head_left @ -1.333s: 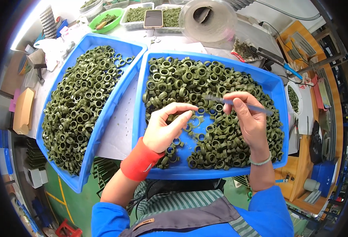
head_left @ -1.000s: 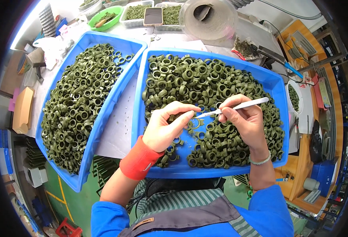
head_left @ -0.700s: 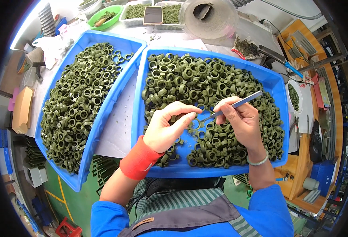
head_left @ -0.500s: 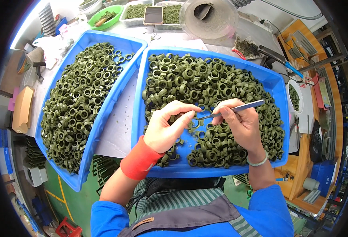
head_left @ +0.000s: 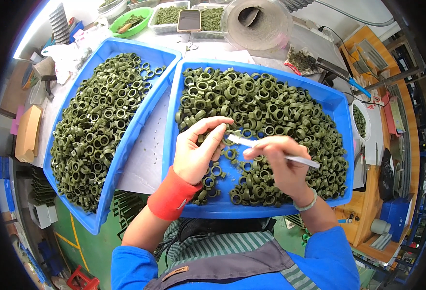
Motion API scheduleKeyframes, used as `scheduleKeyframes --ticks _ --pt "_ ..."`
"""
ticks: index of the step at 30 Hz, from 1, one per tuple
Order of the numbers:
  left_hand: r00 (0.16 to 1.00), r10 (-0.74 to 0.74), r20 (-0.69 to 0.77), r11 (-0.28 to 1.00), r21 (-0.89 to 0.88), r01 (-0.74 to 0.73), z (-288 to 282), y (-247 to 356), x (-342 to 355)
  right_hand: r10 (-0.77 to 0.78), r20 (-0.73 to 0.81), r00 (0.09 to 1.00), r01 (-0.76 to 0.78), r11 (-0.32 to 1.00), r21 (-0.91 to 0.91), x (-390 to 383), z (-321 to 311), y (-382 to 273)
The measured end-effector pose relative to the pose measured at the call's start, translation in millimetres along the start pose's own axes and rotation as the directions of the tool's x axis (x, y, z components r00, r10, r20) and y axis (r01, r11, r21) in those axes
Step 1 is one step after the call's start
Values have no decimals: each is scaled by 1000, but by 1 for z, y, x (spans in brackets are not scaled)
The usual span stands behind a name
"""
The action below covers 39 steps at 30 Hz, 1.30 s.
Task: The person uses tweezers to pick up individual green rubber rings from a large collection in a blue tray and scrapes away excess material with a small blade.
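Note:
My left hand (head_left: 196,147), with a red wristband, is closed in a pinch over the right-hand tray. Held at its fingertips is a dark green ring (head_left: 228,136), partly covered by the fingers. My right hand (head_left: 283,162) grips a slim silver scalpel-like knife (head_left: 302,160). Its bright tip points left and reaches the ring; whether it touches cannot be made out. Below both hands, many similar green rings (head_left: 256,106), some with a small block on the side, lie heaped in a blue tray (head_left: 227,182).
On the left stands a second blue tray (head_left: 148,113) heaped with green rings (head_left: 97,125). Behind are a green basin (head_left: 143,14), clear boxes of small green pieces (head_left: 169,14), a phone (head_left: 189,21) and a large clear round container (head_left: 256,36). A blue-handled tool (head_left: 358,86) lies at right.
My right hand has moved down and left, and the knife has swung so its tip sits higher against the ring. My left hand has shifted slightly left.

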State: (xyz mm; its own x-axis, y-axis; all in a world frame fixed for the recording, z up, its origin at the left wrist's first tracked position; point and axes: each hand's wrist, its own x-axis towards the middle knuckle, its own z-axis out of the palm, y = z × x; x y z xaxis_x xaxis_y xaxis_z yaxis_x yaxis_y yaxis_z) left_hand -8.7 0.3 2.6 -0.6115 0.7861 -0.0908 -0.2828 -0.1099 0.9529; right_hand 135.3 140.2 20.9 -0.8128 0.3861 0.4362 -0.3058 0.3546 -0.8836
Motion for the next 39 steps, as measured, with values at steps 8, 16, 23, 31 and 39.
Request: scheduleKeyframes --ticks 8,16,23,31,39 --pt "998 54 -19 999 -6 -54 4 0 0 302 -27 953 -303 952 -54 3 4 5" --pt "991 115 61 991 59 -119 5 -4 0 188 -42 981 -192 965 -180 4 6 9" --pt "992 98 82 976 189 -112 5 1 -1 118 -39 992 -124 952 -281 5 2 9" --pt "939 318 133 883 318 -344 3 -7 2 368 18 930 -369 930 6 5 0 2" --pt "936 325 134 859 372 -351 3 -4 1 345 7 939 -345 939 19 5 -2 6"
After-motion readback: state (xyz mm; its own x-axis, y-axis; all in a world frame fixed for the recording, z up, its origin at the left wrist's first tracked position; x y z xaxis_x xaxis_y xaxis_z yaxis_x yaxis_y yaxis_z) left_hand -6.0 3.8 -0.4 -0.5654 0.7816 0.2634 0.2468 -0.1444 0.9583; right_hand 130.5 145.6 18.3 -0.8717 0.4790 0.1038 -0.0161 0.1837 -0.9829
